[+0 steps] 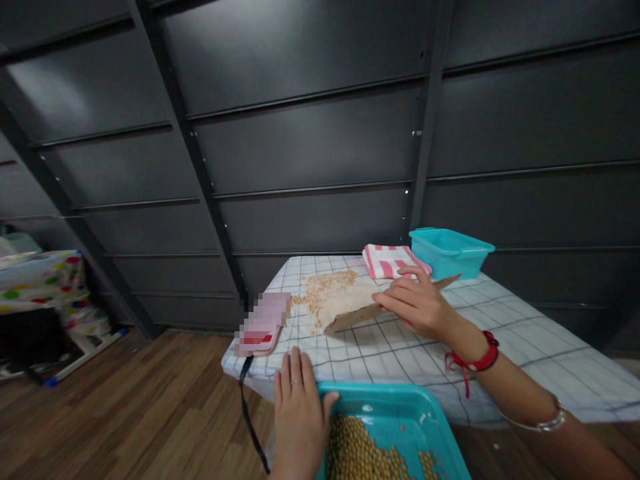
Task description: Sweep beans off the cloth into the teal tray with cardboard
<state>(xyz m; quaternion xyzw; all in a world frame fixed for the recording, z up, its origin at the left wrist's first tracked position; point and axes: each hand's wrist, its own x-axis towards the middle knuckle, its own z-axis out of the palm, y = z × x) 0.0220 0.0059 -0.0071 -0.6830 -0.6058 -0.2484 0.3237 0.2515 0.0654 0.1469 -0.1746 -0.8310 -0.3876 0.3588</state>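
Note:
My right hand point(417, 305) is closed around the edge of a piece of cardboard point(354, 318), tilted low over the table. Its lower edge is beside a pile of pale, fine grains point(347, 298), with yellow kernels, perhaps corn, point(320, 288) scattered around the far and left sides. At the front edge of the table, my left hand point(300, 413) grips the left rim of a turquoise tub point(385, 388), thumb over the rim and fingers stretched along the outside. Inside the tub lie many yellowish beans point(363, 450), mostly at the left; its bottom runs out of view.
A checked white cloth covers the table point(500, 340). A pink phone point(263, 327) lies at its left edge, with a black strap point(245, 393) hanging down. At the back are a folded striped towel point(393, 261) and a second turquoise tub point(450, 253). Dark panels point(310, 153) stand behind.

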